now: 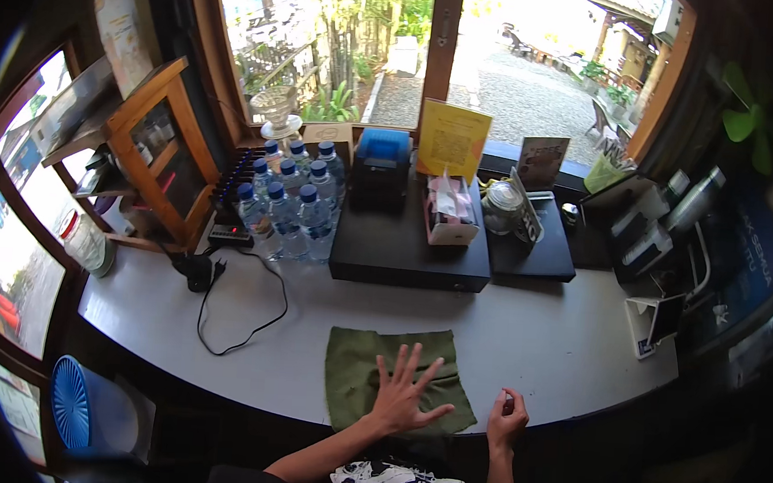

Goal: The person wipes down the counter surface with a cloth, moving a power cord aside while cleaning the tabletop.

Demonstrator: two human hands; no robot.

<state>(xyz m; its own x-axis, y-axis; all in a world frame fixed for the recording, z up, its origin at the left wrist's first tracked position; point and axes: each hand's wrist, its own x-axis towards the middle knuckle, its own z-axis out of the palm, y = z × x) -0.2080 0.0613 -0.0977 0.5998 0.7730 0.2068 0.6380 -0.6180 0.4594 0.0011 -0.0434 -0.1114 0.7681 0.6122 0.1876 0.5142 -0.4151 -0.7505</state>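
A dark green cloth (351, 379) lies spread at the front edge of the pale counter, with a few wrinkles and one side drooping at the edge. My left hand (398, 396) rests palm down on it, fingers fanned wide, gripping nothing. To the right of the cloth, at the counter's edge, is my right hand (508, 418). Its fingers are curled in, with the thumb close to the index finger, and I see nothing held there. Both hands are apart from each other.
Behind the cloth stand a black cash drawer (412, 256), a receipt printer (381, 165) and several water bottles (285, 215). A black cable (283, 308) loops at left. A small white-framed device (647, 327) stands at right. Below the counter at left is a blue-lidded container (74, 402).
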